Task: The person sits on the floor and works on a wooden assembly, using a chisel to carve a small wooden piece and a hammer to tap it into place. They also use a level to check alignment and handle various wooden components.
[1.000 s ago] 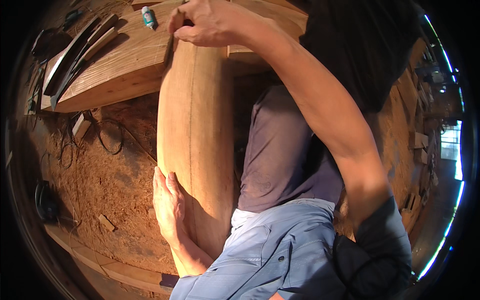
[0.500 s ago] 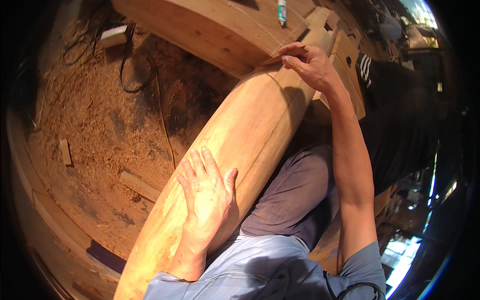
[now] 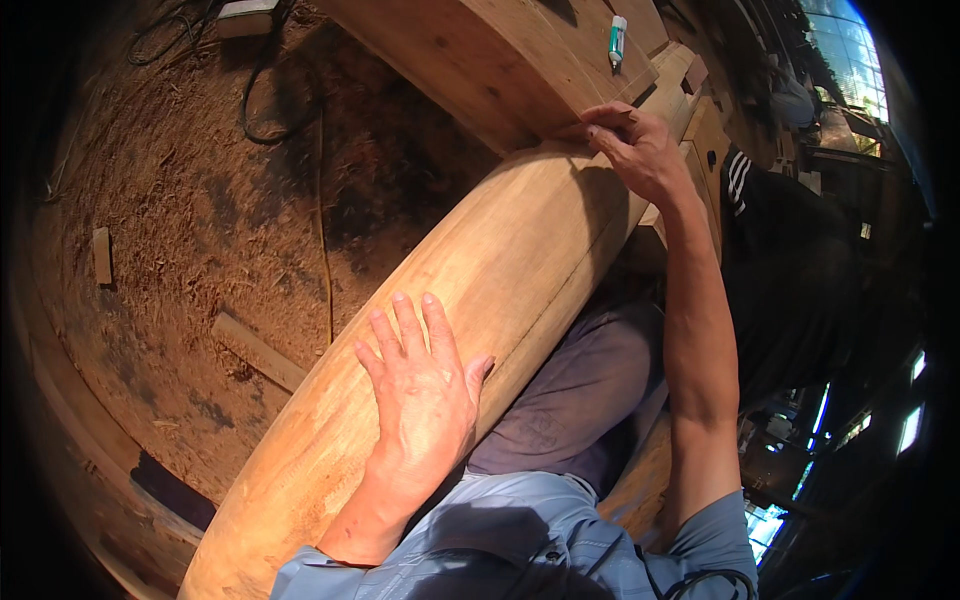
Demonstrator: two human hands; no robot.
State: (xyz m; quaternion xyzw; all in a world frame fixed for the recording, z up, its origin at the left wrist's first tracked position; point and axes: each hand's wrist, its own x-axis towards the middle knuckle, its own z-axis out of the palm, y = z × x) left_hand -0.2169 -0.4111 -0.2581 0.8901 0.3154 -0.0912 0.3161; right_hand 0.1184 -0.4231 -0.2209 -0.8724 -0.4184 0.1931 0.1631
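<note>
A long, rounded, smooth wooden log [image 3: 500, 270] runs slantwise from the lower left to the upper right, a thin dark line along its right side. My left hand [image 3: 425, 385] lies palm down on it with the fingers spread. At its far part, my right hand [image 3: 645, 150] pinches a thin brown flat piece [image 3: 572, 131] between thumb and fingers. That piece sits at the seam where the log meets a big squared timber beam [image 3: 470, 70]; its kind is hard to make out.
A white and green tube [image 3: 617, 42] lies on the beam. Wood shavings cover the floor at left, with a wood strip [image 3: 258, 352], a small block [image 3: 102, 256], a black cable [image 3: 247, 110] and a pale block [image 3: 246, 18]. Dark striped cloth [image 3: 745, 185] is at right.
The view has shifted, so the beam and tube appear farther right. My right hand has brought the thin piece against the seam. My left hand still rests on the log.
</note>
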